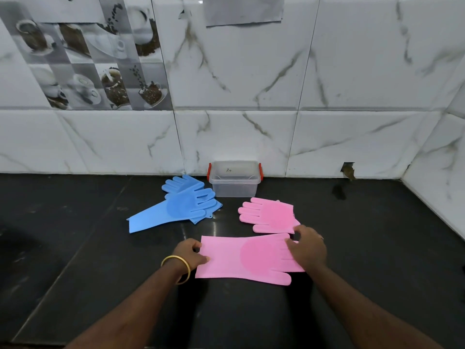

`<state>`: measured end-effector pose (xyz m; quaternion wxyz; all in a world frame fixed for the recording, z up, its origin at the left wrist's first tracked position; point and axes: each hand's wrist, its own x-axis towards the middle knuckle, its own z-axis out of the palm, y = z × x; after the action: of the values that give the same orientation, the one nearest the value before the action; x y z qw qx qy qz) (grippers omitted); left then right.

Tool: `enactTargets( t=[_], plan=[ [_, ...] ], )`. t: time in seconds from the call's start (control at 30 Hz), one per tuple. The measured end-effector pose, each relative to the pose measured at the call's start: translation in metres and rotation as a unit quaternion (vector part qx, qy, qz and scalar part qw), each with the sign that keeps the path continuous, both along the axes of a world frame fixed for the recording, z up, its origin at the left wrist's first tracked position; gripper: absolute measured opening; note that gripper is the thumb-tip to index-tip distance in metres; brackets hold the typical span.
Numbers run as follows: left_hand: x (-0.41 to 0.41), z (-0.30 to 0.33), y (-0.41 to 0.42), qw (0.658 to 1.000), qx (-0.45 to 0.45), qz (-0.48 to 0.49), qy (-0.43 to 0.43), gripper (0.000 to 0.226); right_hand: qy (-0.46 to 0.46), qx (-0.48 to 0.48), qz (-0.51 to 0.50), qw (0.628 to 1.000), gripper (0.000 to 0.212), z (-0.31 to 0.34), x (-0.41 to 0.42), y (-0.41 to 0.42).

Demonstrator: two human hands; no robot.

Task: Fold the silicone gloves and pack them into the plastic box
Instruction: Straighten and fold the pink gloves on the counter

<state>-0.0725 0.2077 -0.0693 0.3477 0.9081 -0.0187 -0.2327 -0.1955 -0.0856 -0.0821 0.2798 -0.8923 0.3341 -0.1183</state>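
Pinching the cuff edge of the flat pink silicone glove [241, 258] with the left hand [190, 253], on the black counter [75, 248]. Pressing its finger end with the right hand [305, 248], fingers curled over it. Lying just beyond, a folded pink glove [269, 215]. Resting further left, two overlapping blue gloves [181, 202], beside the clear plastic box [235, 178], standing lidless against the tiled wall [251, 84].

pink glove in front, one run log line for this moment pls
left hand grips cuff | right hand on fingers | front pink glove flat, unfolded | plastic box open
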Motion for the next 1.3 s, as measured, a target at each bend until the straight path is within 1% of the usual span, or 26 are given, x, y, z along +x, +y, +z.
enactTargets(
  t=[0.07,0.13,0.2,0.27,0.4,0.5,0.57,0.63,0.7,0.73,0.77,0.83,0.87,0.9,0.97,1.0,1.03,1.1,1.17,1.23,1.3],
  plan=[
    [-0.002,0.003,-0.001,0.999,0.008,-0.013,-0.028,0.045,0.007,-0.044,0.081,0.996,0.042,0.008,0.015,0.011],
    [-0.006,0.002,-0.004,0.998,0.011,-0.042,-0.033,0.047,0.022,-0.087,0.113,0.989,0.042,0.011,0.027,0.021],
    [-0.014,0.005,-0.010,0.997,0.014,-0.066,-0.043,0.049,0.043,-0.131,0.127,0.982,0.040,0.011,0.038,0.025],
    [-0.012,0.006,-0.010,0.995,0.019,-0.082,-0.059,0.049,0.067,-0.154,0.139,0.976,0.042,0.010,0.058,0.033],
    [-0.004,0.016,-0.011,0.988,0.033,-0.124,-0.090,0.044,0.133,-0.159,0.130,0.970,0.051,0.006,0.097,0.044],
    [0.005,0.024,-0.014,0.985,0.017,-0.147,-0.086,0.044,0.185,-0.172,0.129,0.959,0.053,-0.001,0.121,0.047],
    [0.013,0.028,-0.016,0.983,0.006,-0.163,-0.084,0.044,0.211,-0.192,0.133,0.949,0.045,-0.008,0.127,0.049],
    [0.022,0.030,-0.016,0.982,-0.006,-0.175,-0.074,0.044,0.213,-0.224,0.127,0.943,0.032,-0.015,0.129,0.049],
    [0.030,0.031,-0.017,0.981,-0.016,-0.184,-0.063,0.043,0.208,-0.229,0.116,0.944,0.025,-0.017,0.131,0.047],
    [0.035,0.031,-0.017,0.981,-0.023,-0.187,-0.054,0.042,0.198,-0.205,0.103,0.953,0.024,-0.017,0.134,0.046],
    [0.039,0.030,-0.017,0.980,-0.030,-0.189,-0.046,0.042,0.171,-0.159,0.078,0.969,0.025,-0.013,0.138,0.045],
    [0.045,0.030,-0.018,0.980,-0.041,-0.192,-0.032,0.041,0.083,-0.033,0.009,0.996,0.031,0.000,0.142,0.038],
    [0.047,0.030,-0.019,0.979,-0.045,-0.195,-0.027,0.041,0.032,0.038,-0.005,0.999,0.033,0.008,0.144,0.033],
    [0.050,0.030,-0.021,0.978,-0.051,-0.199,-0.022,0.040,-0.018,0.099,0.001,0.995,0.032,0.018,0.145,0.027],
    [0.054,0.030,-0.025,0.976,-0.080,-0.202,-0.007,0.036,-0.109,0.176,-0.005,0.978,0.024,0.042,0.143,0.018],
    [0.055,0.033,-0.028,0.974,-0.105,-0.201,0.007,0.034,-0.151,0.203,-0.023,0.967,0.028,0.057,0.141,0.016],
    [0.055,0.036,-0.032,0.971,-0.128,-0.198,0.026,0.038,-0.190,0.236,-0.036,0.952,0.033,0.070,0.142,0.014],
    [0.055,0.045,-0.040,0.968,-0.142,-0.196,0.068,0.056,-0.256,0.288,-0.052,0.921,0.036,0.095,0.142,0.010],
    [0.057,0.052,-0.047,0.961,-0.149,-0.203,0.119,0.069,-0.280,0.308,-0.088,0.905,0.029,0.120,0.140,0.005],
    [0.057,0.056,-0.052,0.944,-0.187,-0.204,0.182,0.078,-0.290,0.348,-0.116,0.884,0.022,0.146,0.137,0.002],
    [0.055,0.059,-0.056,0.926,-0.217,-0.196,0.239,0.090,-0.318,0.382,-0.124,0.859,0.015,0.172,0.135,0.006]
  ],
)
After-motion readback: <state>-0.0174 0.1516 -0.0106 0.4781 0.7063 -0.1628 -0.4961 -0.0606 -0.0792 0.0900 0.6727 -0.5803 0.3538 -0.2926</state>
